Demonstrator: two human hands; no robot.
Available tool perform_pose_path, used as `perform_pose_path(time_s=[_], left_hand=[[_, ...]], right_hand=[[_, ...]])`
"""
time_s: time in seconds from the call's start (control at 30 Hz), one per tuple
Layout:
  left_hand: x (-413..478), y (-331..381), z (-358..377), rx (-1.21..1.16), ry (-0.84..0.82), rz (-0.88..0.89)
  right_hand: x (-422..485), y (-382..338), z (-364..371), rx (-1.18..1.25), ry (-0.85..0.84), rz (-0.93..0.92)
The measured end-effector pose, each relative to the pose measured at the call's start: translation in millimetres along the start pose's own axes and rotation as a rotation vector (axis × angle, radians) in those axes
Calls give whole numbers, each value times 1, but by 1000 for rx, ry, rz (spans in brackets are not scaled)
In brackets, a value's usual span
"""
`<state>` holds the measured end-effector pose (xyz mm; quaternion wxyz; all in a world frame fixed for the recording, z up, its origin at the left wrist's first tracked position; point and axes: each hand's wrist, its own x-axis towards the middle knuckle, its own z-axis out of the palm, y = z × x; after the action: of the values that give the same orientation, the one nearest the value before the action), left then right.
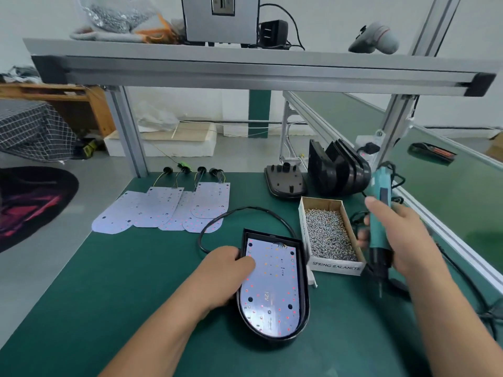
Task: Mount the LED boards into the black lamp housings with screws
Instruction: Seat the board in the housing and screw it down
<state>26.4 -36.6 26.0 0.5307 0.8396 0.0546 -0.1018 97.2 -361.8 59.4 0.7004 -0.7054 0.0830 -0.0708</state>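
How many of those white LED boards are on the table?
6. One LED board lies inside the black housing the left hand holds. Five loose boards overlap in a fan at the table's far left; more may hide beneath them.

You have roughly five loose LED boards (163,210) overlapping at centre left, one board (272,289) in one housing (304,300), one screw box (337,266), one screwdriver (381,190).

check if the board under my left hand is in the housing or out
In: the LED board lies flat inside the rim of the black housing, left hand on it.
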Motion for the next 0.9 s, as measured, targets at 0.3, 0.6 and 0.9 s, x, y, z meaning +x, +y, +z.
perform_pose_path(time_s=[0.3, 0.6, 0.9], left_hand=[[2, -1, -3, -84, -15, -35], [5, -1, -4, -84, 32, -27], [2, -1, -5, -75, 24, -24]], right_hand=[[3, 14, -32, -920, 16, -89], [2, 8, -22, -1175, -137, -106], [-15, 6, -18, -1334, -149, -167]])
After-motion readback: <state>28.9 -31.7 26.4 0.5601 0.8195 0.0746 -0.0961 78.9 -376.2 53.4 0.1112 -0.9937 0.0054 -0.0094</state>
